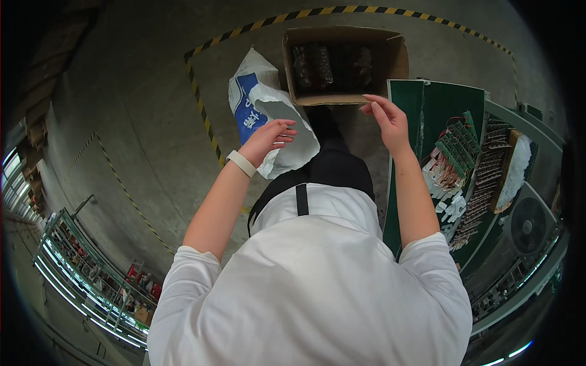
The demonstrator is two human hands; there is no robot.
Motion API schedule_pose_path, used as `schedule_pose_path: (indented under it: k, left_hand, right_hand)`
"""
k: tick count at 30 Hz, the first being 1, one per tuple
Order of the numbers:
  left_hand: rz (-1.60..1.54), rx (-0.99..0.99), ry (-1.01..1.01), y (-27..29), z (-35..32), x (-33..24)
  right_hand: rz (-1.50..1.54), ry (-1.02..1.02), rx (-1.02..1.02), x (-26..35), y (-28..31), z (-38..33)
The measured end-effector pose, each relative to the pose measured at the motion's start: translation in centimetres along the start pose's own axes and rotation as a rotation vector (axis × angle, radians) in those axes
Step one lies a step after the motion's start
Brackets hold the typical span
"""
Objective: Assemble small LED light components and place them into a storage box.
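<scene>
My left hand (270, 141) is held over the open mouth of a white woven sack (256, 79) with a blue print, its fingers stretched and apart with nothing in them. Whether it touches the sack's edge I cannot tell. Close to the near right corner of an open cardboard box (390, 70), my right hand (389, 119) is raised with its fingers loosely extended and nothing held. Inside the box lie dark bundles in clear bubble wrap (313, 66); the box's interior is mostly in shadow.
At my right stands a green-topped workbench (406, 116) with green circuit boards (458, 146), small white parts (453, 208) and rows of brownish pieces (482, 183). A fan (528, 224) is beyond them. Black-and-yellow tape (256, 25) marks the floor. Shelving (91, 265) stands far left.
</scene>
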State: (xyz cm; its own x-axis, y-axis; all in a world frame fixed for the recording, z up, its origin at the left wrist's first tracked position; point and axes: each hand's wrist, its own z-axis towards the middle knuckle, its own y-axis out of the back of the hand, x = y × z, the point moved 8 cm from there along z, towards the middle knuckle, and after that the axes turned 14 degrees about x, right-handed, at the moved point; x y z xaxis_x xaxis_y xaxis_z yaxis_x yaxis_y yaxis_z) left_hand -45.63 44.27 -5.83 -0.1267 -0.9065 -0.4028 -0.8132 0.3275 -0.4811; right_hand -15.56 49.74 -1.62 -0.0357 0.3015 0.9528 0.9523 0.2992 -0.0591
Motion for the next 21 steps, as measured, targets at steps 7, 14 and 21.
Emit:
schedule_pose_path:
  k: [7,14,21]
  left_hand:
    - [-0.002,-0.006,-0.007,0.2,10.6,-6.3]
    - [-0.172,-0.148,-0.035,5.8,27.6,-5.6]
    - [-0.337,-0.383,0.163,10.7,34.9,-1.3]
  right_hand:
    - [0.160,-0.428,-0.265,-21.5,-0.8,13.7]
    - [-0.254,-0.878,-0.350,-35.7,2.7,18.8]
    - [-0.456,-0.928,-0.172,-45.4,5.5,25.1]
